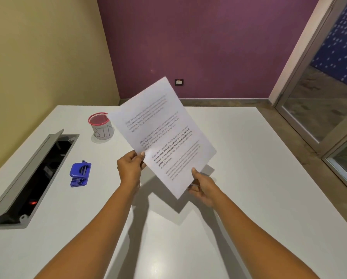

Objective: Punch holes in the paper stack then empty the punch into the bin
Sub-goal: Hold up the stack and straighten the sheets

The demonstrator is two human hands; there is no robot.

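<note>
**Stack aloft, punch off to the left**

The paper stack (164, 135) is held clear of the desk (249, 178), tilted up, with its long axis running far left to near right. Its left long edge is pinched in the grip of the left hand (129, 168), and its near end in that of the right hand (201, 186). The punch (80, 174) lies untouched on the desk, well left of the stack and nearer the left hand. The bin (102, 125) stands beyond it, farther off. A leftward carry to the punch is judged next.
</note>
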